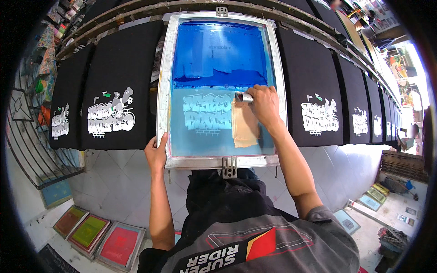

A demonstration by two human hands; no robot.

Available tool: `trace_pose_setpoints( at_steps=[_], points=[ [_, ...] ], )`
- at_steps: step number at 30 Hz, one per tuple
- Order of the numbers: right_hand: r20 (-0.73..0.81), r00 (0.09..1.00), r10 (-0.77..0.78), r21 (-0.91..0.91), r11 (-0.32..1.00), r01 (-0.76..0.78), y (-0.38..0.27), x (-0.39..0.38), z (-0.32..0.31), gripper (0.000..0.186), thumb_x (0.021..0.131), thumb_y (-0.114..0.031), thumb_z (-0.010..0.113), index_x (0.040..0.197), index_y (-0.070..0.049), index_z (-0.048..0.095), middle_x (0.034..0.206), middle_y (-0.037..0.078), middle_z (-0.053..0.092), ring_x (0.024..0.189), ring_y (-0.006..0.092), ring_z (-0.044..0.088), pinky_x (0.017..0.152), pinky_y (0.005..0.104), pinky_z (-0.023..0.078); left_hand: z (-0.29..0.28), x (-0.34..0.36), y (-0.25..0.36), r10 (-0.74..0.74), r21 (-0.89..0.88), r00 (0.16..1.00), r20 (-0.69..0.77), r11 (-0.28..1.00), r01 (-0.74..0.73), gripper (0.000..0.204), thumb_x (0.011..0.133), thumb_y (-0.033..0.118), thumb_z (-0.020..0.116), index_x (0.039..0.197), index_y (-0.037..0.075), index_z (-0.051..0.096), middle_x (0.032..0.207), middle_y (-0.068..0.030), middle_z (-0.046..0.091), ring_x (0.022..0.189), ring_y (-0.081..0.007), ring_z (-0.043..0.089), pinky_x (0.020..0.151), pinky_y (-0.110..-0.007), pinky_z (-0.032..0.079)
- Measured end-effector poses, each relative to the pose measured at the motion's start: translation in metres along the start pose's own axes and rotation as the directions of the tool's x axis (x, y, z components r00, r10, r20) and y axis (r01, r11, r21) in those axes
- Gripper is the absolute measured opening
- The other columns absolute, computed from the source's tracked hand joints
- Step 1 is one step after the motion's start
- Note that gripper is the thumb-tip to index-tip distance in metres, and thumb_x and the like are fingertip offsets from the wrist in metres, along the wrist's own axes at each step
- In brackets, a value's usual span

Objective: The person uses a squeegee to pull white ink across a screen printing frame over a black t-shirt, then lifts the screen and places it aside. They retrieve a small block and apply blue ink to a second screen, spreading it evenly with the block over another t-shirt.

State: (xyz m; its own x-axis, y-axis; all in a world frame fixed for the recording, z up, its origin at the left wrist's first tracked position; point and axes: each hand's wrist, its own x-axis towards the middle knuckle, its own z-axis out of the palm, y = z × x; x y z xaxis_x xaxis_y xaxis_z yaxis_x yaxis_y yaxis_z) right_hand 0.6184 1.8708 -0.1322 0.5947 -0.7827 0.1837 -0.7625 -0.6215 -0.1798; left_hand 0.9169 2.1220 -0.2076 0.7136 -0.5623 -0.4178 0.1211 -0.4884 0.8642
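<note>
A screen printing frame (278, 82) lies in front of me, pale metal round a mesh. Blue ink (218, 50) covers the mesh's far part; graffiti-style lettering (207, 113) shows through the light blue nearer part. Brown tape-like strips (246, 127) lie flat right of the lettering. My right hand (265, 105) is closed round a small silvery cylinder (244, 97) with a dark end, just above the strips' far edge. My left hand (157, 152) grips the frame's near left side, thumb along the edge; its other fingers are partly hidden.
Black fabric panels (119, 59) printed with white lettering stand in a row on both sides. Metal clips sit at the frame's far and near edges (229, 167). More coloured screens (119, 243) rest on the floor at lower left. A metal railing (32, 150) curves at far left.
</note>
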Motion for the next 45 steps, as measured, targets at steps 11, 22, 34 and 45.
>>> trace_pose_setpoints(
  at_steps=[11, 22, 34, 45],
  points=[
    [0.182, 0.983, -0.011, 0.013, 1.000, 0.009, -0.045, -0.099, -0.027, 0.029, 0.076, -0.001, 0.073, 0.103, -0.012, 0.078, 0.092, 0.005, 0.072, 0.092, 0.0257, 0.068, 0.086, 0.0409, 0.045, 0.001, -0.002, 0.010, -0.006, -0.015, 1.000, 0.005, 1.000, 0.006, 0.048, 0.093, 0.030, 0.084, 0.120, -0.008, 0.073, 0.104, -0.0123, 0.078, 0.090, -0.0123, 0.069, 0.083, -0.028, 0.054],
    [-0.147, 0.989, 0.002, -0.036, 0.999, -0.008, -0.035, -0.068, 0.006, 0.032, 0.080, 0.002, 0.066, 0.107, -0.011, 0.076, 0.105, 0.005, 0.073, 0.097, 0.0243, 0.068, 0.092, 0.0414, 0.046, 0.001, -0.001, 0.011, 0.007, -0.017, 1.000, 0.005, 1.000, -0.007, 0.045, 0.093, 0.030, 0.084, 0.116, -0.008, 0.074, 0.098, -0.0088, 0.077, 0.086, -0.0093, 0.066, 0.078, -0.026, 0.052],
    [-0.021, 1.000, 0.021, 0.030, 0.999, -0.021, -0.056, -0.117, -0.031, 0.038, 0.074, 0.000, 0.071, 0.110, -0.011, 0.075, 0.104, 0.003, 0.069, 0.099, 0.0222, 0.064, 0.095, 0.0434, 0.045, 0.001, 0.002, 0.004, 0.017, 0.002, 1.000, -0.007, 1.000, -0.017, 0.048, 0.093, 0.033, 0.084, 0.116, -0.008, 0.074, 0.097, -0.0086, 0.077, 0.085, -0.0108, 0.066, 0.078, -0.027, 0.052],
    [-0.261, 0.965, -0.005, 0.031, 0.999, 0.013, -0.051, -0.112, 0.028, 0.032, 0.077, 0.001, 0.067, 0.107, -0.007, 0.076, 0.104, 0.004, 0.072, 0.094, 0.0250, 0.065, 0.087, 0.0400, 0.047, -0.003, -0.001, 0.008, -0.026, -0.034, 0.999, 0.025, 0.999, 0.027, 0.045, 0.095, 0.029, 0.082, 0.118, -0.008, 0.073, 0.100, -0.0089, 0.077, 0.088, -0.0105, 0.066, 0.081, -0.027, 0.052]
  ],
)
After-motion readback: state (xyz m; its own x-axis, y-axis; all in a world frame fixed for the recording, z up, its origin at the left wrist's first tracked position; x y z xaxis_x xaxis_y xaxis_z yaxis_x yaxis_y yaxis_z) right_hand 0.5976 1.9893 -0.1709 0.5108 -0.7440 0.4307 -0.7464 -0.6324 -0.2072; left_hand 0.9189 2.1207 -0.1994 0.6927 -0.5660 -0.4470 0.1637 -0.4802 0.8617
